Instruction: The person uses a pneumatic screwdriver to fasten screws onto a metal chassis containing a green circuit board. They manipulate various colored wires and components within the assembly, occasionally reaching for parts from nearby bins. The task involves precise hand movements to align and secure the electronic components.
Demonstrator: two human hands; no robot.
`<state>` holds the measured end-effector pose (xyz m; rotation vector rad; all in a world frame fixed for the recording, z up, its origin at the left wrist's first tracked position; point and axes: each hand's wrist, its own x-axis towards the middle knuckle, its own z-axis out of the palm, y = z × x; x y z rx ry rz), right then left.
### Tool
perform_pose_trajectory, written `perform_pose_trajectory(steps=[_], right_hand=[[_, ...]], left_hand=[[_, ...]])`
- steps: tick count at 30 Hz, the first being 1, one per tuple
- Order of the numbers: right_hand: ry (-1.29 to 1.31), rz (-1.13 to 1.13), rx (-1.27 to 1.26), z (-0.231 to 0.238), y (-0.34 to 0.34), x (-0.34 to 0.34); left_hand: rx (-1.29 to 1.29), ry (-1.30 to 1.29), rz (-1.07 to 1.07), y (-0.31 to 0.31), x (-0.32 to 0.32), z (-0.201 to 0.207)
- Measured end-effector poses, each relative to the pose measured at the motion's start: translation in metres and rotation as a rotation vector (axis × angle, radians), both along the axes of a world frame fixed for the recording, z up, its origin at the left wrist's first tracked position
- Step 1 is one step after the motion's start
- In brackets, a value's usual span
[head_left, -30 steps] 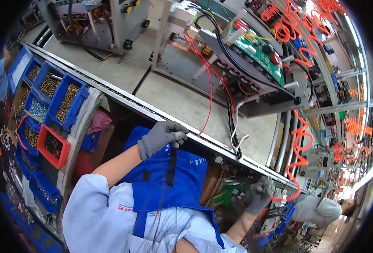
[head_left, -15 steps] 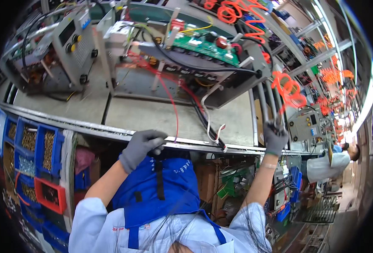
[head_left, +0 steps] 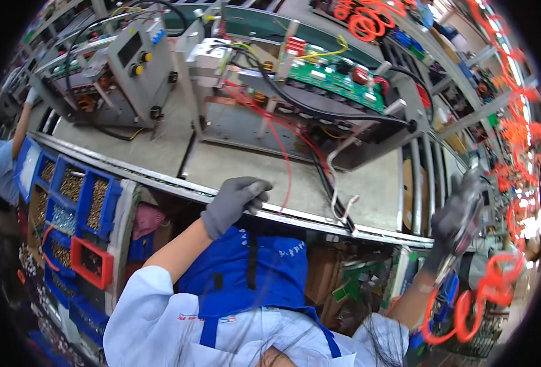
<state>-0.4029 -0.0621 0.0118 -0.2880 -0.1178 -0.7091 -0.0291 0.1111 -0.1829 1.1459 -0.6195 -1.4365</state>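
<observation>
My left hand (head_left: 238, 202), in a grey glove, hovers over the front rail of the workbench (head_left: 255, 165). Its fingers are loosely bent and apart, with nothing visible in them. Just beyond hangs a thin red wire (head_left: 289, 174) from an opened metal chassis (head_left: 252, 128) with a green circuit board (head_left: 331, 82). A black cable and a white wire (head_left: 333, 183) also trail from this chassis to the bench edge. Far to the right my gloved right hand (head_left: 457, 217), smeared by motion, is closed around a metallic air tool (head_left: 468, 229) beside an orange coiled hose (head_left: 496, 284).
A second chassis (head_left: 123, 79) with yellow knobs stands at left. Blue bins (head_left: 99, 202) of small fasteners and a red tray (head_left: 92, 262) sit below the bench's left side. Metal rollers (head_left: 426, 183) lie right. Another person's arm (head_left: 22, 125) shows at far left.
My right hand has swung right and closer to me with the air tool, the orange hose following. The view has shifted, so the bench appears farther right. My left hand stays near the front rail.
</observation>
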Motion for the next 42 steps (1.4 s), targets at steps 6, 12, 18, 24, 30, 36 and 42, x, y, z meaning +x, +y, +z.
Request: perform_pose_trajectory(steps=[6, 12, 18, 24, 30, 36, 42], right_hand=[[0.106, 0.214, 0.092, -0.133, 0.125, 0.073], [0.687, 0.376, -0.173, -0.161, 0.144, 0.120], [0.910, 0.478, -0.353, -0.146, 0.131, 0.151], [0.757, 0.556, -0.196, -0.167, 0.127, 0.147], [0.684, 0.569, -0.106, -0.177, 0.127, 0.144], [0.671, 0.548, -0.148, -0.176, 0.124, 0.144], [0.715, 0.383, -0.187, -0.162, 0.125, 0.154]], left_hand=[[-0.027, 0.087, 0.102, -0.016, 0.010, 0.005], [-0.016, 0.109, 0.177, -0.002, 0.027, -0.011], [-0.005, 0.355, 0.262, 0.003, 0.042, -0.022], [-0.024, 0.108, 0.232, 0.006, 0.049, -0.018], [0.062, 0.024, 0.138, 0.007, 0.060, -0.013], [0.102, -0.193, 0.023, -0.001, 0.070, 0.000], [-0.195, -0.980, 0.372, -0.036, 0.078, -0.002]])
